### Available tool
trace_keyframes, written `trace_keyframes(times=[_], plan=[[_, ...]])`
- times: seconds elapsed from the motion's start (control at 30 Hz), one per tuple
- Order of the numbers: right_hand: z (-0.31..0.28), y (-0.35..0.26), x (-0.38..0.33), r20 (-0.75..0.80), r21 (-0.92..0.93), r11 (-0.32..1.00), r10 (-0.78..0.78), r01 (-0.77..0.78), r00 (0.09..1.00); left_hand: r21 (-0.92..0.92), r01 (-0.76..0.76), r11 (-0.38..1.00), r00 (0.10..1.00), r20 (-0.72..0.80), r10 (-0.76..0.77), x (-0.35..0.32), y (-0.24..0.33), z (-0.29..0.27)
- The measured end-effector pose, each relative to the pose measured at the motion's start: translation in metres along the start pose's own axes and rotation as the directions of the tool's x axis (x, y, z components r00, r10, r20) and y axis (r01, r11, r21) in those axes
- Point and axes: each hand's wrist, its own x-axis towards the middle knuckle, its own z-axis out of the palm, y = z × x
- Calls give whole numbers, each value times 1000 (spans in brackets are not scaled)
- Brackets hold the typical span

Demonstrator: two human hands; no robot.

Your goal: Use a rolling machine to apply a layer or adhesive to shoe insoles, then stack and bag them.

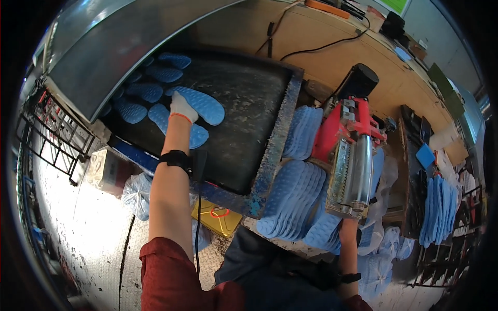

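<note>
My left hand point(182, 107), in a whitish glove, is closed at the narrow end of a blue insole point(207, 108) over a black bed point(249, 119). Another blue insole point(197, 136) lies just below that hand, partly covered by it. Farther left on the bed rest several more textured insoles point(145, 92), some disappearing beneath a grey metal cover point(129, 46). At lower right, my right hand point(348, 229) reaches under a red-framed roller machine point(355, 166), beside overlapping blue insoles point(324, 230). The machine and its own wrist hide the right fingers.
Fanned rows of blue insoles point(290, 199) stand right of the bed's blue, worn frame point(254, 202). A yellow box point(217, 217) sits below its front edge. A black wire rack point(49, 129) is at left; at far right hang more blue insoles point(438, 210).
</note>
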Motion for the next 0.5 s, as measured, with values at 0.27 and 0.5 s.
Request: trace_keyframes(times=[0.27,0.5], plan=[[8,-41,-13,1,333,938,104,-99,995,-798,232,556,949,59,-310,-5,17,-29],[4,-112,0,-253,-363,914,-284,181,925,-999,5,44,910,22,414,-155,46,-46]])
